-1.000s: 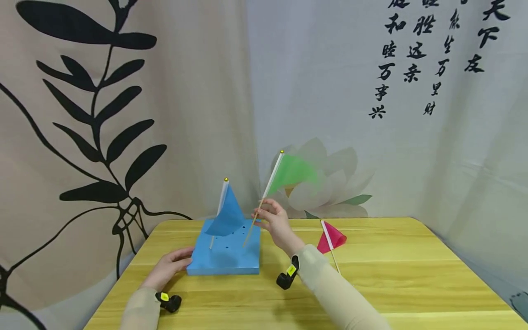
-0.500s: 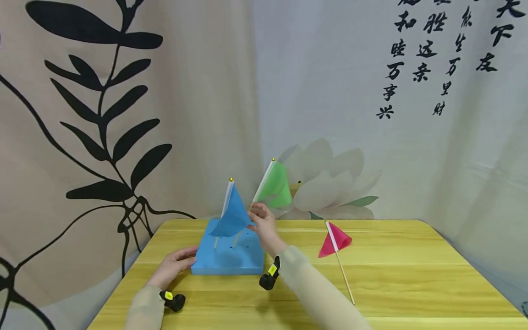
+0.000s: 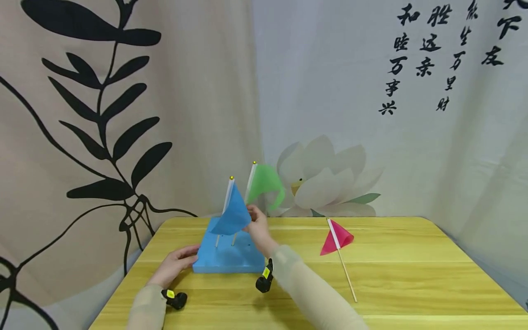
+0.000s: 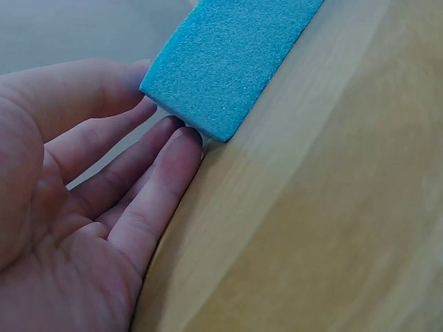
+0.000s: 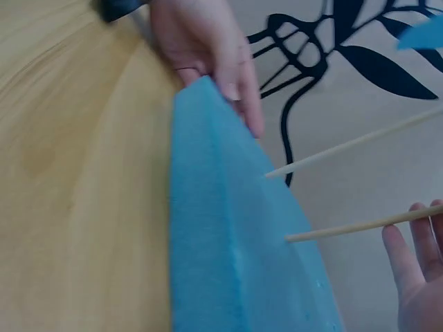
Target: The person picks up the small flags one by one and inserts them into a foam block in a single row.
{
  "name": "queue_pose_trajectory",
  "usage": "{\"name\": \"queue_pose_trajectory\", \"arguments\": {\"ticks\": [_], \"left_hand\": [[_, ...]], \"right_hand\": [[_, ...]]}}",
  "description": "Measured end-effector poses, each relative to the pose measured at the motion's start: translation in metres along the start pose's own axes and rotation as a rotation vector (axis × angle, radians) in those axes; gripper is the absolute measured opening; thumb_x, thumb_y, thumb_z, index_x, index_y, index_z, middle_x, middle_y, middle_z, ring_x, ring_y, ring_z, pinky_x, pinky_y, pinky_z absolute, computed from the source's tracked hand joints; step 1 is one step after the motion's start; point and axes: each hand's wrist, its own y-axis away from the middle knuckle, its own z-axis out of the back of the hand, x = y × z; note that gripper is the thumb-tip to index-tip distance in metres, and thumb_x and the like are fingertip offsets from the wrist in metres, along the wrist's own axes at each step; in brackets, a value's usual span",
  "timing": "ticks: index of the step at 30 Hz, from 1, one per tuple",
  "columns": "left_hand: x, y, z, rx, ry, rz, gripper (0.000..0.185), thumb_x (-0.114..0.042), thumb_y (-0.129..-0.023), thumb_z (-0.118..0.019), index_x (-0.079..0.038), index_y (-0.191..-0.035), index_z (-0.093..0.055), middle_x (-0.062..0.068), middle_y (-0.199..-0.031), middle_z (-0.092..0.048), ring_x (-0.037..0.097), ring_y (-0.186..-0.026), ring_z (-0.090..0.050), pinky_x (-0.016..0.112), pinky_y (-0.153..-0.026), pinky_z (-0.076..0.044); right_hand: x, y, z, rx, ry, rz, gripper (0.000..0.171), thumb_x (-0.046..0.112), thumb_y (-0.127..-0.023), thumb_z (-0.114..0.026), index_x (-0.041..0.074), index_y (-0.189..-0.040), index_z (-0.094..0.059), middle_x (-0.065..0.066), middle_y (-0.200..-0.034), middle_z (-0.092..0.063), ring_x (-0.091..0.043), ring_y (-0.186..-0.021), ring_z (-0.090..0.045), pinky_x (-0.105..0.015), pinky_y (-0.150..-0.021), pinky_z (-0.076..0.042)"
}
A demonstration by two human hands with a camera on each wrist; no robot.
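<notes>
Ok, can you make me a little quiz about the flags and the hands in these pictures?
1. True or false: the pink flag stands in the blue foam block.
2. How many flag sticks are stuck in the block?
3. Which hand holds the green flag stick: A left hand, B right hand?

Key:
1. False; it lies on the table.
2. Two, the blue flag and the green one.
3. B; the left hand steadies the block's corner.
</notes>
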Motion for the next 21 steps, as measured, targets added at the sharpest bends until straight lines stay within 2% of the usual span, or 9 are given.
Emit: {"name": "queue_pose_trajectory", "arguments": {"ticks": [4, 8, 14, 16, 21], "left_hand": [[0.000, 0.000, 0.000, 0.007, 0.004, 0.001, 0.054, -0.021, -0.096, -0.063, 0.003, -0.142, -0.046, 0.023, -0.141, -0.046, 0.033, -0.123, -0.049, 0.041, -0.095, -0.049], [-0.001, 0.000, -0.001, 0.004, 0.002, 0.001, 0.054, -0.022, -0.096, -0.063, 0.003, -0.142, -0.046, 0.023, -0.142, -0.045, 0.033, -0.124, -0.049, 0.041, -0.095, -0.049], [0.000, 0.000, -0.001, 0.001, 0.005, 0.005, 0.055, -0.021, -0.096, -0.063, 0.003, -0.142, -0.046, 0.023, -0.142, -0.046, 0.033, -0.124, -0.049, 0.041, -0.095, -0.048], [0.001, 0.000, -0.001, 0.000, 0.009, 0.008, 0.055, -0.022, -0.096, -0.063, 0.003, -0.142, -0.046, 0.023, -0.142, -0.046, 0.033, -0.124, -0.049, 0.040, -0.096, -0.048], [0.000, 0.000, -0.001, 0.002, 0.006, 0.011, 0.055, -0.022, -0.096, -0.063, 0.002, -0.142, -0.046, 0.023, -0.142, -0.046, 0.033, -0.124, -0.049, 0.041, -0.096, -0.048]], "right_hand": [[-0.004, 0.004, -0.001, 0.029, 0.003, 0.006, 0.025, 0.001, -0.092, -0.059, 0.003, -0.116, -0.061, -0.008, -0.098, -0.063, -0.018, -0.088, -0.063, -0.036, -0.078, -0.057], [-0.006, 0.007, -0.001, 0.023, -0.039, 0.038, 0.032, -0.003, -0.092, -0.053, -0.001, -0.124, -0.057, -0.010, -0.106, -0.063, -0.019, -0.091, -0.064, -0.043, -0.082, -0.057], [-0.007, 0.010, 0.002, 0.017, -0.050, 0.041, 0.033, -0.002, -0.091, -0.054, -0.007, -0.123, -0.057, -0.011, -0.104, -0.064, -0.017, -0.088, -0.064, -0.047, -0.083, -0.056], [-0.007, 0.011, 0.004, 0.021, -0.041, 0.035, 0.032, -0.003, -0.090, -0.053, -0.007, -0.121, -0.058, -0.013, -0.106, -0.064, -0.020, -0.093, -0.064, -0.047, -0.084, -0.055], [-0.006, 0.013, 0.015, 0.062, -0.015, -0.009, 0.038, -0.004, -0.091, -0.052, -0.007, -0.129, -0.054, -0.020, -0.122, -0.059, -0.032, -0.109, -0.060, -0.045, -0.085, -0.055]]}}
